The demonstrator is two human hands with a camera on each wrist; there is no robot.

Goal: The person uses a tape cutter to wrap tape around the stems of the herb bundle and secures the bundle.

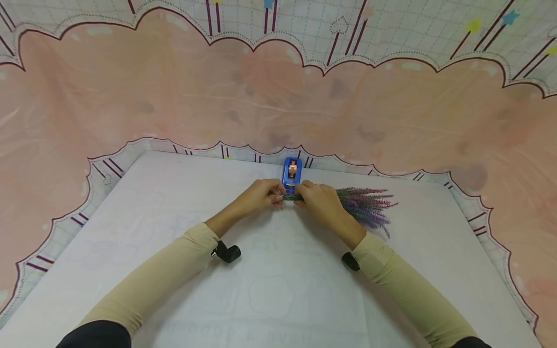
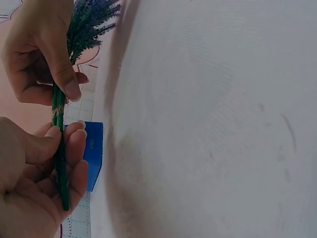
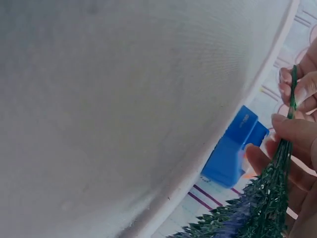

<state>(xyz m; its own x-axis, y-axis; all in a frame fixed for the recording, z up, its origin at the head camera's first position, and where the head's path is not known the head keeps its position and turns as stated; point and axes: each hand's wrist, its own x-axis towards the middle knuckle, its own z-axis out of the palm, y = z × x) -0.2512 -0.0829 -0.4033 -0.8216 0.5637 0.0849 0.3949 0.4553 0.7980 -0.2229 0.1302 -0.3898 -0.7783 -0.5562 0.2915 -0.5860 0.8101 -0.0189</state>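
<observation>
A bunch of artificial lavender [image 1: 367, 205] with purple and pink flower heads is held sideways over the white table, heads to the right. My left hand [image 1: 262, 194] pinches the green stems [image 2: 60, 163] near their bare lower end, thumb on one side and fingertips on the other. Higher up, just below the flowers, my right hand [image 1: 323, 203] grips the same stems between thumb and fingers. A narrow shiny, brownish band [image 2: 58, 111] shows on the stems between the two hands. Right behind the hands stands a blue tape dispenser [image 1: 292, 174] with an orange core.
The white tabletop [image 1: 261, 290] spreads out under both forearms. Its far edge runs just behind the tape dispenser, and beyond it lies a pink and white patterned cloth [image 1: 278, 106]. Small black wrist cameras [image 1: 227, 252] sit at both sleeve cuffs.
</observation>
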